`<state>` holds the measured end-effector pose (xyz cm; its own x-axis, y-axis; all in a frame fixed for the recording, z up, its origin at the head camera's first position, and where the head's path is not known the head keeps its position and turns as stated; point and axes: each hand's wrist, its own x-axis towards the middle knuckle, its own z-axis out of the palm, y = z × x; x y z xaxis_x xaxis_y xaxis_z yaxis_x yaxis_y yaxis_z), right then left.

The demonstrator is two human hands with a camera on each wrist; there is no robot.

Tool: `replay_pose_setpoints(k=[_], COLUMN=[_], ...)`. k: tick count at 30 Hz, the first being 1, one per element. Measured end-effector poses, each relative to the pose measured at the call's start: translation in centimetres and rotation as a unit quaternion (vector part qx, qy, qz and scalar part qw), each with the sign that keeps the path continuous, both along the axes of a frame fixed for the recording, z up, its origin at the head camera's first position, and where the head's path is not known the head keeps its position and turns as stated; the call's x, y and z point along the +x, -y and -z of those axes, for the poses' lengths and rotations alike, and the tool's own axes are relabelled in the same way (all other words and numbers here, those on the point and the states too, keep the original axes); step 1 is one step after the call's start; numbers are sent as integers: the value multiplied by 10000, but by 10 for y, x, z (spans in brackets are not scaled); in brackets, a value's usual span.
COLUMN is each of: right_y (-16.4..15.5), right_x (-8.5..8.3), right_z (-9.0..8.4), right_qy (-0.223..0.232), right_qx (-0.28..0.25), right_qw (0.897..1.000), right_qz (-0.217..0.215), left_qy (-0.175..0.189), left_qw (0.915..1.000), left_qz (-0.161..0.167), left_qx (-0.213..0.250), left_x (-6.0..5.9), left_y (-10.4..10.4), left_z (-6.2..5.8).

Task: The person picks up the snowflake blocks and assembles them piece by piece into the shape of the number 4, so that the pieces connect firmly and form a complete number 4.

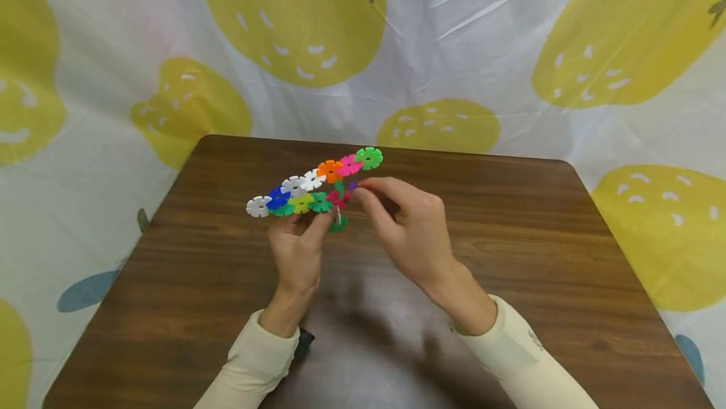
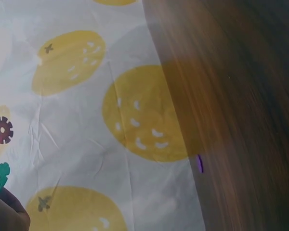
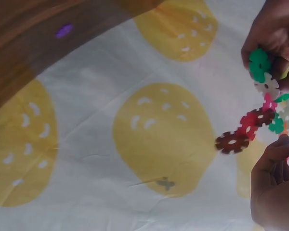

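Note:
Several notched, flower-shaped plastic discs, joined into a long branching model [image 1: 295, 186], are held up over the table. My left hand [image 1: 297, 254] grips its underside near the green and yellow discs, thumb toward the middle. My right hand [image 1: 413, 226] brings thumb and index finger together at the model's lower side, beside the pink-red disc [image 1: 337, 200]. In the right wrist view the right fingertips [image 3: 283, 139] are right at the orange and red pieces, which they partly hide. A purple disc [image 3: 64, 31] lies on the tabletop, past the hands.
The brown wood-grain table [image 1: 510, 220] stands against a white curtain [image 1: 317, 106] printed with yellow fruit shapes, at its far edge and sides. A small black object [image 1: 304, 343] shows beside the left sleeve.

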<state>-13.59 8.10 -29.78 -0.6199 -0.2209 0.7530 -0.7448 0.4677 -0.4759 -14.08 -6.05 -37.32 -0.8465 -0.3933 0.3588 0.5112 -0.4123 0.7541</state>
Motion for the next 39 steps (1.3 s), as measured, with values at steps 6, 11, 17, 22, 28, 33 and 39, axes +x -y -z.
replay_pose_setpoints(k=[6,11,17,22,28,33,39], right_y=[-28,-40,-41,-40,-34,-27,-22], right_x=[3,-6,-32,-53,-76,-96,-114], right_z=[27,64,109,138,153,161,171], right_qy=[297,1046,1684,1893,2072,2229,2319], right_qx=[295,949,1657,1923,2213,2269,2402], right_qw=[9987,9888,9701,9606,9473,9395,9320], right_qz=[297,481,557,672,1034,1269,1413], left_qy=[8,-28,42,130,139,91,119], left_qw=[10000,9999,10000,9999,9999,9999,9999], left_qz=[-57,-88,-59,-14,13,56,88], left_qx=[-7,41,27,10,-10,66,28], left_x=[-2,-1,1,4,4,5,6], left_y=[9,14,15,16,17,17,16], left_z=[-3,-6,-4,-2,-1,-1,-1])
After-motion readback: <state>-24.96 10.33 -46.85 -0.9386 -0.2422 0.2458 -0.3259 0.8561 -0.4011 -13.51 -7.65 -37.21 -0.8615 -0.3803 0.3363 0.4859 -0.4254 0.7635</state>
